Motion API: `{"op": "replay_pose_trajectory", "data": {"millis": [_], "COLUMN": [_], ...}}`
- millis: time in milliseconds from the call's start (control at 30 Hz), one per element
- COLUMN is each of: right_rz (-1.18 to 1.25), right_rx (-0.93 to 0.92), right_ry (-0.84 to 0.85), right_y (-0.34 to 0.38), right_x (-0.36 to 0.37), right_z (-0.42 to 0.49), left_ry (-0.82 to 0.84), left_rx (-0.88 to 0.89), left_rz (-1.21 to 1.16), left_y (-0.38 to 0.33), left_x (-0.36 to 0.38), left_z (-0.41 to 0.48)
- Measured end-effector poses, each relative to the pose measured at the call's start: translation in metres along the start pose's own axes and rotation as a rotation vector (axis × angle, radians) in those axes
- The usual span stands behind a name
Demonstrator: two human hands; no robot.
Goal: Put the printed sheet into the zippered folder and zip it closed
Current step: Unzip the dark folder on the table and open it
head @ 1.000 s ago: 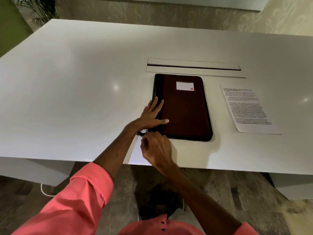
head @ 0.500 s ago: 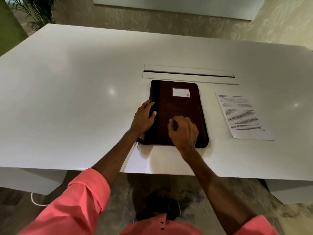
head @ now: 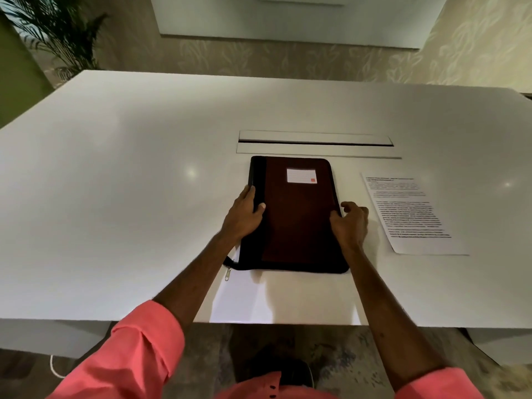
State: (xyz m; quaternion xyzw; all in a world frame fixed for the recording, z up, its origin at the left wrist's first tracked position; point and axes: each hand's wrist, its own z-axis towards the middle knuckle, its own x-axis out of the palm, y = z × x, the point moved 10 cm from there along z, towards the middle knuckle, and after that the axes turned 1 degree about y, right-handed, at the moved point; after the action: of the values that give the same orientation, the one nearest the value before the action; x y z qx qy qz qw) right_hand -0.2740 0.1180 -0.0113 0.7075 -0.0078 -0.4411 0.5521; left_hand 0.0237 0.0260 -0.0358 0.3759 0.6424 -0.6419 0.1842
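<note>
A dark brown zippered folder [head: 296, 220] with a black spine and a small white label lies flat and closed on the white table [head: 115, 197]. My left hand [head: 244, 214] grips its left spine edge, thumb on top. My right hand [head: 351, 223] curls around the folder's right edge. A metal zipper pull [head: 228, 273] on a black tab sticks out at the folder's near left corner. The printed sheet [head: 408, 211] lies flat on the table to the right of the folder, apart from it and from my right hand.
A long cable slot with a flap [head: 313, 142] runs across the table just behind the folder. A potted plant [head: 57, 33] stands beyond the far left corner. The table's near edge is close to my body.
My right hand left the zipper pull at the near left corner, crossed the cover and now holds the folder's right edge. My left hand slid up the spine and gripped it.
</note>
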Motion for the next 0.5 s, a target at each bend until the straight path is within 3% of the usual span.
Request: {"op": "replay_pose_trajectory", "data": {"millis": [333,500], "right_rz": [0.154,0.388], "right_rx": [0.085,-0.002], "right_ry": [0.108,0.187], "right_y": [0.011,0.066], "right_x": [-0.009,-0.022], "right_z": [0.03,0.039], "left_ry": [0.028,-0.021], "left_rx": [-0.056,0.074], "left_rz": [0.098,0.017], "left_y": [-0.023,-0.074], "left_x": [-0.013,-0.034], "left_z": [0.007,0.006]}}
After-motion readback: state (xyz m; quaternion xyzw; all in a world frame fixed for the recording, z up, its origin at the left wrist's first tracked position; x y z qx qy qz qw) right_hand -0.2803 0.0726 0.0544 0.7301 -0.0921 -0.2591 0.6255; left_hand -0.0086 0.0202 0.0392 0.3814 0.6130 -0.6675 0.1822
